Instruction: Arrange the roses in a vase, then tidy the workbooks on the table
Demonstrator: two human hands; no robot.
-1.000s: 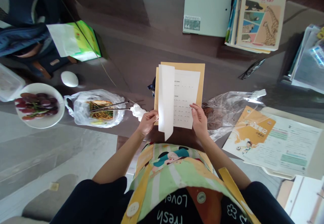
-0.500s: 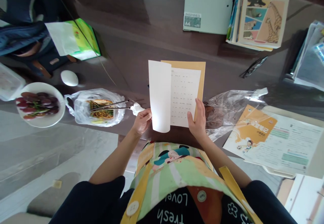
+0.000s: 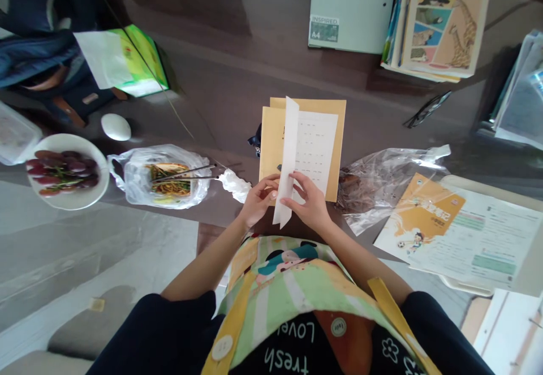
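Both my hands are close together at the lower edge of a printed paper sheet (image 3: 316, 154), which has rows of short text and lies on a tan kraft envelope (image 3: 275, 137). A white page (image 3: 289, 160) stands folded up on edge, seen almost side-on. My left hand (image 3: 258, 199) pinches the lower end of that page from the left. My right hand (image 3: 307, 204) holds the page and the printed sheet from the right, its fingers on the paper.
Crumpled white tissue lies beside my left hand. Further left are noodles with chopsticks in a plastic bag (image 3: 161, 177) and a plate of grapes (image 3: 68, 171). A crumpled clear bag (image 3: 382, 180), workbooks (image 3: 453, 228) and stacked books (image 3: 441, 18) lie to the right and ahead.
The white page has swung from a wide curl at the left to nearly on edge. My right hand has moved left onto the paper, closer to my left hand, and more of the envelope shows.
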